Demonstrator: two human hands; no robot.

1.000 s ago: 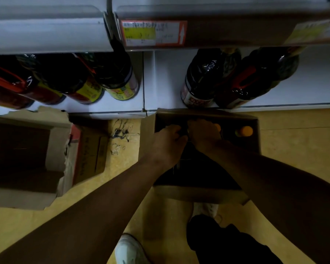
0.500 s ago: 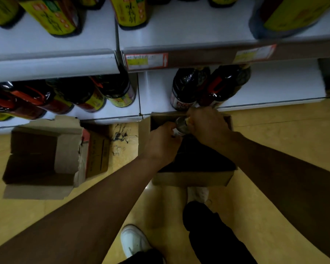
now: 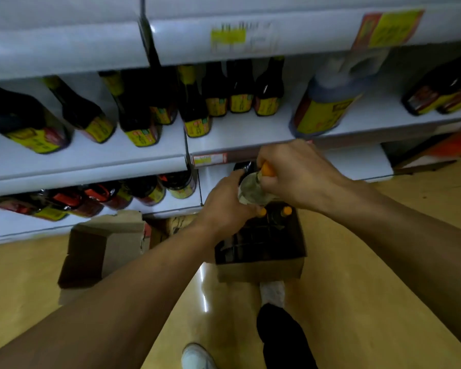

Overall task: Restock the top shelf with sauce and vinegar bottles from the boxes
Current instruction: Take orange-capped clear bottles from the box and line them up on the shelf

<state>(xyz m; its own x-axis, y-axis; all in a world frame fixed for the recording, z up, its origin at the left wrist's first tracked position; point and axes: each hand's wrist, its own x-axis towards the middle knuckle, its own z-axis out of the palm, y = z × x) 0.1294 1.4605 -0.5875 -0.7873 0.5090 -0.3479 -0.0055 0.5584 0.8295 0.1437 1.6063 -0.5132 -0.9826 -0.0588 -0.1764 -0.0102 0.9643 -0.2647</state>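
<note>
A clear bottle (image 3: 251, 189) with an orange cap is held above the open cardboard box (image 3: 261, 270) on the floor. My left hand (image 3: 225, 207) grips the bottle's body from the left. My right hand (image 3: 296, 173) grips its neck and cap from the right. Two more orange-capped bottles (image 3: 286, 210) stand in the box's far corner, between dark dividers. The top of the view shows the edge of a higher shelf (image 3: 290, 27) with price tags.
An empty torn carton (image 3: 104, 249) lies on the floor to the left. Dark sauce bottles (image 3: 194, 107) with yellow labels fill the middle shelf, with a large jug (image 3: 328, 102) to the right. Lower-shelf bottles (image 3: 144, 191) stand left of the hands. My shoes (image 3: 197, 358) are below.
Both hands have lifted the clear bottle out of the box and higher. The view has tilted upward, bringing more shelves into sight.
</note>
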